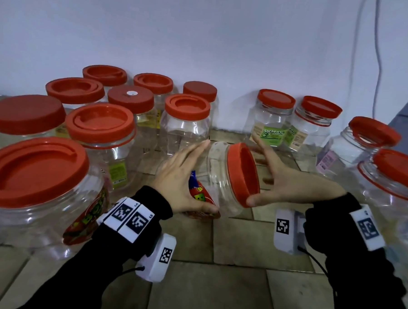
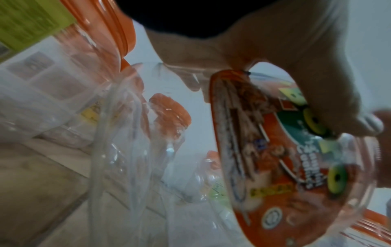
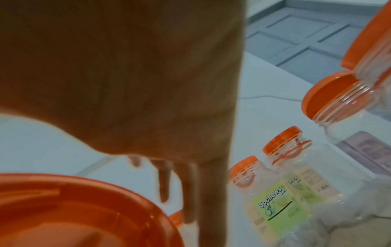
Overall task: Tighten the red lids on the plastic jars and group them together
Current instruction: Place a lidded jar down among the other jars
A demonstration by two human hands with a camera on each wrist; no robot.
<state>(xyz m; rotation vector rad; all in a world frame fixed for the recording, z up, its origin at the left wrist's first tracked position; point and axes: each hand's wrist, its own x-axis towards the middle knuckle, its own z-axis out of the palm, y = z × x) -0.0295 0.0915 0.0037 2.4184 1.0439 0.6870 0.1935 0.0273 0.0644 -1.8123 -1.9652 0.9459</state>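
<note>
A clear plastic jar [image 1: 220, 193] with a red and green label is held on its side above the tiled floor, its red lid [image 1: 243, 174] facing right. My left hand [image 1: 204, 178] grips the jar's body, fingers stretched over the top and thumb [image 2: 338, 108] pressed on the label [image 2: 275, 158] underneath. My right hand [image 1: 263, 171] is open beside the lid, fingers straight and spread, with the thumb tip touching the lid's lower rim. In the right wrist view the lid [image 3: 74, 208] fills the lower left, below my palm [image 3: 148, 83].
Several jars with red lids stand grouped at the back left [image 1: 135, 98], and a large one [image 1: 34, 169] is at the front left. On the right, a Sochews jar [image 1: 270, 124] and others [image 1: 369, 134] carry lids that sit tilted. A cable [image 1: 378, 57] hangs on the wall.
</note>
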